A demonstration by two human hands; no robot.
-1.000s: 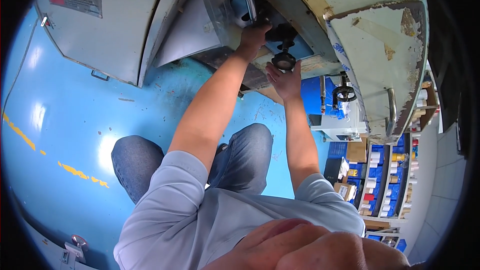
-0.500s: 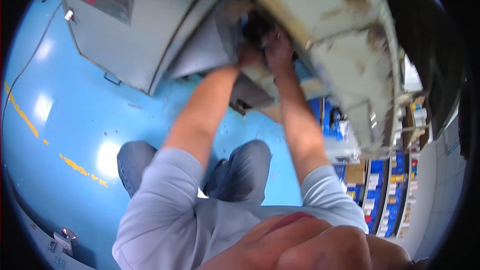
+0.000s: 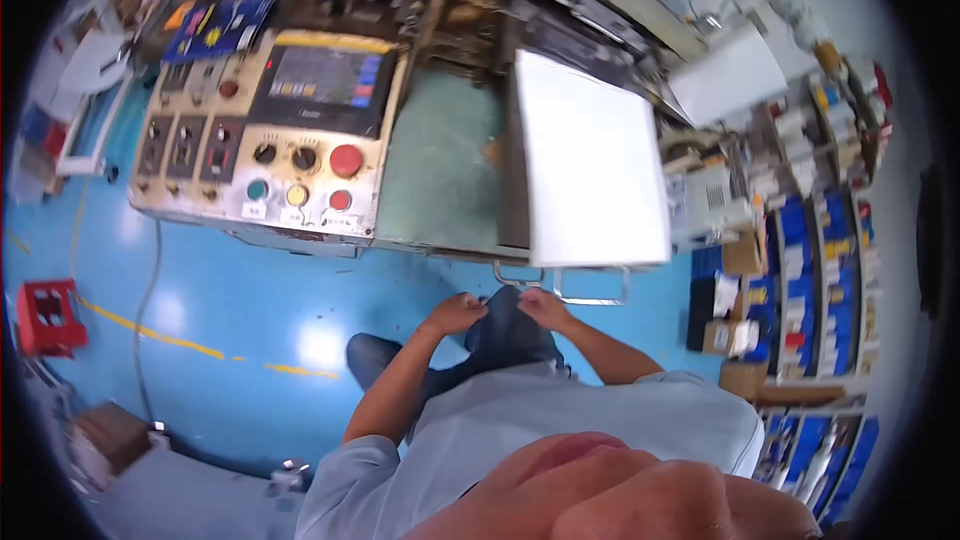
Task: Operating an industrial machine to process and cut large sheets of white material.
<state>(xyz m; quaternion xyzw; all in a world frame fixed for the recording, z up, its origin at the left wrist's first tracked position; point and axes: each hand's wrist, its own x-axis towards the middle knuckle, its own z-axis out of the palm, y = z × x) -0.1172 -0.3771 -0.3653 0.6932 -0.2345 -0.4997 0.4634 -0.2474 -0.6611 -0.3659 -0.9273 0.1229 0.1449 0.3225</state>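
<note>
Low in front of my body, above my bent knees, both my hands hang a short way apart. My left hand (image 3: 458, 313) has its fingers curled closed, with a small dark spot at its fingertips. My right hand (image 3: 543, 310) is also closed, thumb side toward the left hand. Whatever either hand may hold is too small or hidden to name. Just beyond them are metal handles (image 3: 590, 300) on the front of the machine's green tabletop (image 3: 445, 160). White paper sheets (image 3: 595, 165) lie above these handles, overhanging the front edge.
A machine control panel (image 3: 210, 185) with a screen (image 3: 325, 85), knobs and a red stop button (image 3: 346, 160) stands at the left. Shelves with blue bins (image 3: 795, 270) line the right. A red stool (image 3: 50, 318) sits at far left. A cable (image 3: 145, 340) crosses the blue floor (image 3: 250, 310).
Both hands have come out of the cabinet opening under the machine and drawn back toward my body. My view has risen, so the control panel and tabletop now show.
</note>
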